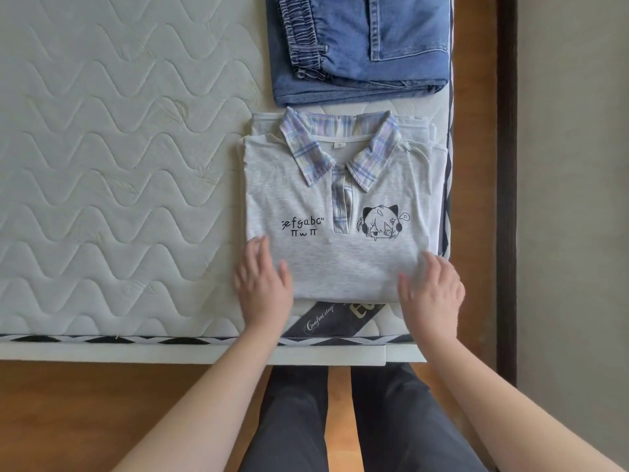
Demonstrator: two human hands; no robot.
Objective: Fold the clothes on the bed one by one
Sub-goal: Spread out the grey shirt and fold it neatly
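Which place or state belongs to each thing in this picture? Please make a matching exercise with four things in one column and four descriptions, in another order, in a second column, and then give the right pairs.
Things:
1. grey shirt
2. jeans
3. left hand
4. dark label

Descriptions:
A. folded, blue, at the far side of the mattress
B. lies on the near left corner of the shirt, fingers relaxed
C. folded, plaid collar on top, printed front up
D. on the mattress, partly under the shirt's near edge

Pairs: 1-C, 2-A, 3-B, 4-D
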